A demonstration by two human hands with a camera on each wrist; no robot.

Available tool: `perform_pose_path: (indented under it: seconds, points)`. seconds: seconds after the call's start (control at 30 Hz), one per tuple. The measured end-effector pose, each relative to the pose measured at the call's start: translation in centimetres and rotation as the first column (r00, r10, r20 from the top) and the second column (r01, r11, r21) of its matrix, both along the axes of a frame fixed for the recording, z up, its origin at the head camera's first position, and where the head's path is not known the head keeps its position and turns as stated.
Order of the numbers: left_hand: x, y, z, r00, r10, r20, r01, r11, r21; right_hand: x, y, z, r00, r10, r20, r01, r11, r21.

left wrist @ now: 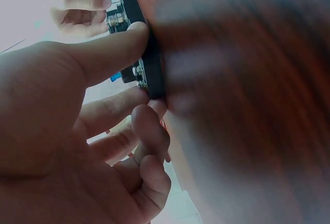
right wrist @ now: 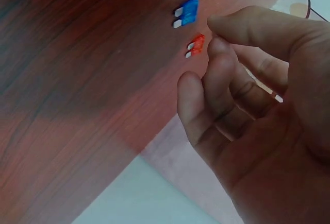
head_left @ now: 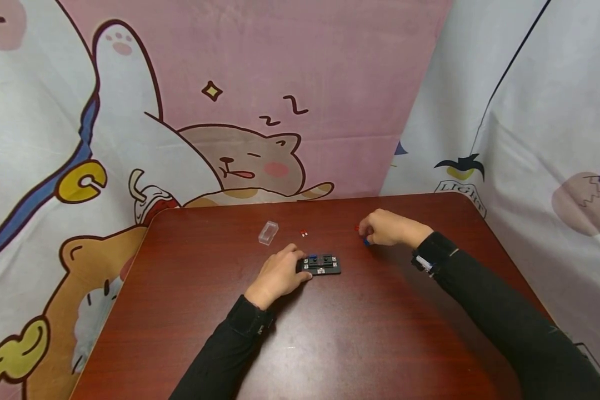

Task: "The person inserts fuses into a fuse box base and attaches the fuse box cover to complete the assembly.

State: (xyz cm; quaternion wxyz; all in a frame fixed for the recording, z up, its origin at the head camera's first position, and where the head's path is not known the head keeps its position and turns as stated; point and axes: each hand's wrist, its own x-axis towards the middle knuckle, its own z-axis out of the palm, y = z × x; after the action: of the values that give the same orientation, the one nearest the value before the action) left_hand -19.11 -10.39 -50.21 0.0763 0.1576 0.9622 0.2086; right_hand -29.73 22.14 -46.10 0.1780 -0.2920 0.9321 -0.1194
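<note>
My left hand [head_left: 279, 273] grips the left end of a black fuse block [head_left: 329, 270], thumb on the near side and fingers behind. The block has metal screw terminals, and a bit of blue shows on its top. In the left wrist view the thumb presses against the block [left wrist: 153, 69]. Over the table's far right, my right hand [head_left: 386, 226] hovers with loosely bent fingers, thumb and index tips close together. Nothing shows between those tips. Beside them lie a blue blade fuse [right wrist: 189, 12] and a smaller red blade fuse [right wrist: 197, 45].
A clear plastic box [head_left: 268, 233] stands beyond the left hand. Small red pieces with white ends [head_left: 304, 233] lie to the right of it. The brown wooden table [head_left: 380, 333] ends at a printed cloth [head_left: 280, 83] behind.
</note>
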Motion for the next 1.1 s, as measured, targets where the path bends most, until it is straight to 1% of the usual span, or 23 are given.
perform_pose_path:
  seconds: [0.2,0.4,0.53,0.77,0.9,1.1]
  points:
    - [0.1,-0.1,0.0,1.000,0.004,-0.004,-0.004,1.000,0.001,-0.1,0.1,-0.8,0.998,0.062,-0.017,-0.062,0.998,-0.004]
    - [0.2,0.0,-0.2,1.000,-0.005,-0.005,0.005,1.000,0.010,-0.1,0.2,-1.4,0.998,0.059,-0.030,-0.059,0.998,-0.009]
    - [0.1,0.0,-0.2,1.000,-0.003,-0.008,0.003,1.000,0.011,-0.2,0.2,-1.5,0.998,0.050,-0.036,-0.051,0.999,-0.015]
    - [-0.1,-0.1,-0.2,0.999,-0.016,-0.037,0.016,1.000,0.005,-0.5,0.3,-1.6,0.999,0.036,-0.025,-0.037,0.999,-0.013]
    - [-0.2,-0.1,-0.2,0.999,-0.012,-0.031,0.012,1.000,0.007,-0.7,0.2,-1.7,0.999,0.031,-0.022,-0.031,0.999,-0.008]
    - [-0.2,-0.1,-0.2,1.000,-0.006,-0.026,0.006,1.000,0.006,-0.5,0.0,-1.5,0.999,0.033,-0.030,-0.034,0.999,-0.008]
